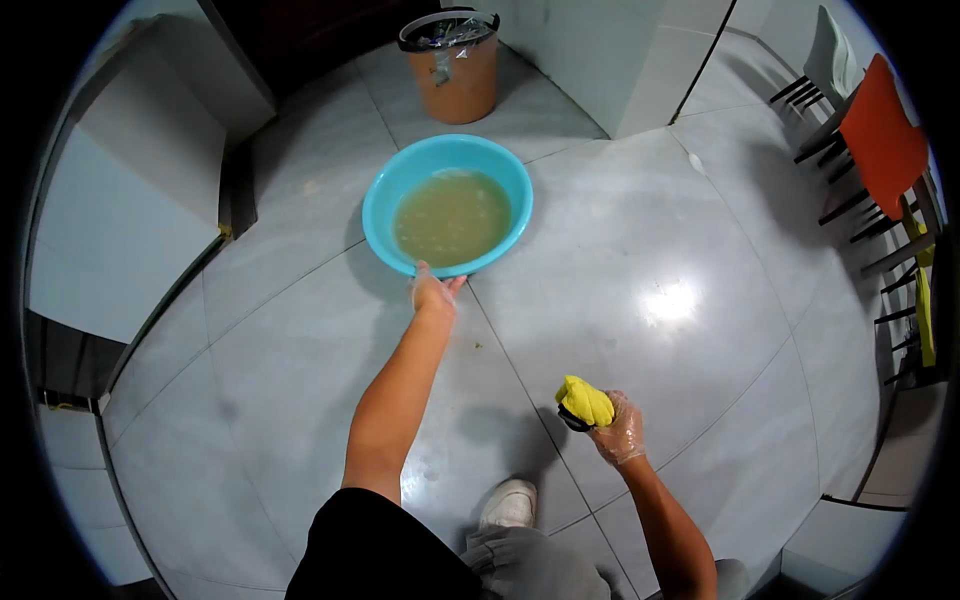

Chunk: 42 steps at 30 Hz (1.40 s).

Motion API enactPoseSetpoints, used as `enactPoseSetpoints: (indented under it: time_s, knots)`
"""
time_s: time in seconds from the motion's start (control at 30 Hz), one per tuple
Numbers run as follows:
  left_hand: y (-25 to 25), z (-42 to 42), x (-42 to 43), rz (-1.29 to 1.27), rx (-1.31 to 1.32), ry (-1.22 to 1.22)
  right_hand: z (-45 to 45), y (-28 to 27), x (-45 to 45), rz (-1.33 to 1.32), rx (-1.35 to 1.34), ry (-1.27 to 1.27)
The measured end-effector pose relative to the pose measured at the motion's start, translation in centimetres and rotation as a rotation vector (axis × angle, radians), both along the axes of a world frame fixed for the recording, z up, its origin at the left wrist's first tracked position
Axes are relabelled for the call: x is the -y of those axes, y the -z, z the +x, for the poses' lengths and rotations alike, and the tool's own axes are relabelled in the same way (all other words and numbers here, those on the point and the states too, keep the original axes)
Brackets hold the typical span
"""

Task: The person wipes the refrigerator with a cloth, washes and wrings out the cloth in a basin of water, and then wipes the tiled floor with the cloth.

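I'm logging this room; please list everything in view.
Basin: one, turquoise, upper centre
Water: one pool, murky brown, in basin
Bin: one, orange, behind basin
Cloth: one, yellow, lower centre
Dark item: one, black, against cloth
Chairs: several, grey and orange, right
Floor tiles: many, grey, throughout
Panels: several, white, left
Walls: some, white, top
Shoe: one, white, bottom centre
Sleeve: one, black, bottom
Trousers: one pair, grey, bottom
Left grip: one, clear-gloved, on basin's rim
Right grip: one, clear-gloved, holding cloth

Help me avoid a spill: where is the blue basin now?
In the head view, the blue basin sits on the floor slightly left of centre, close to the orange bin, the left hand at its near rim.
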State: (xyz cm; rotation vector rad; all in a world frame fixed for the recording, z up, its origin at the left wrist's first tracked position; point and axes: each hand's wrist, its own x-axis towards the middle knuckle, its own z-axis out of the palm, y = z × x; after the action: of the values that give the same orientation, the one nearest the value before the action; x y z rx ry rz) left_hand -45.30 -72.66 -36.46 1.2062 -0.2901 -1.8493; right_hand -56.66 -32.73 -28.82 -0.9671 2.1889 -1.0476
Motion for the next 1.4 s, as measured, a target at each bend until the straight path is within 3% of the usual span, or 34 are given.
enactPoseSetpoints:
  time_s: [0.27, 0.37, 0.47, 0.53, 0.6, 0.67, 0.73, 0.8, 0.83, 0.87, 0.97, 1.03, 1.1, 1.2, 1.23, 1.3, 1.4]
  knots:
    - [-1.3, 0.2, 7.6, 0.006, 0.115, -0.006, -0.1, -0.8, -0.2, 0.182, 0.104, 0.061]
    - [0.6, 0.5, 11.7, 0.034, 0.106, -0.046, 0.0, -1.7, 0.3, 0.238, 0.095, 0.055]
    - [2.2, 2.0, 17.1, -0.053, 0.02, 0.071, -0.1, -0.6, 0.5, 0.167, 0.121, 0.089]
    - [3.3, 2.2, 16.9, -0.061, -0.038, 0.019, 0.2, 2.3, -1.3, 0.131, 0.09, 0.128]
    - [0.4, 1.9, 14.6, -0.039, -0.039, -0.131, 0.3, 4.0, -2.0, 0.088, 0.208, 0.207]
    - [-1.6, 1.7, 9.3, -0.034, -0.03, -0.108, 0.7, 2.6, -1.5, 0.094, 0.299, 0.216]
    - [3.2, 3.5, 4.0, -0.172, 0.054, 0.274, 1.1, 3.8, -1.7, 0.112, 0.289, 0.299]
    - [5.2, 5.2, -3.4, -0.06, 0.184, 0.756, 2.0, 2.8, -1.4, 0.118, 0.346, 0.381]
    - [1.3, 5.7, -7.8, -0.048, 0.229, 0.978, 2.2, 3.0, -1.7, 0.089, 0.413, 0.407]
    - [0.9, 5.7, -11.0, 0.018, 0.225, 1.11, 2.1, 3.5, -2.3, 0.056, 0.476, 0.427]
    - [2.1, 4.6, -17.5, -0.111, 0.06, 1.551, 2.1, 1.9, -2.7, -0.02, 0.679, 0.429]
    - [-1.7, 1.0, -21.3, -0.13, 0.132, 1.718, 1.6, 0.4, -3.5, -0.044, 0.739, 0.415]
    - [-5.9, -2.9, -25.1, -0.143, 0.17, 1.748, -0.1, 0.7, -4.8, -0.167, 0.802, 0.359]
    - [-5.0, -7.1, -27.5, -0.377, 0.008, 1.787, -3.0, 1.8, -5.4, -0.28, 0.741, 0.286]
    - [-4.9, -7.8, -28.1, -0.482, -0.116, 1.652, -3.8, 2.4, -5.6, -0.304, 0.703, 0.268]
    - [-7.7, -10.0, -27.3, -0.569, -0.081, 1.745, -5.9, -1.1, -5.6, -0.353, 0.849, 0.283]
    - [-10.6, -12.9, -27.7, -0.823, 0.009, 1.638, -9.5, -5.2, -7.4, -0.469, 0.878, 0.369]
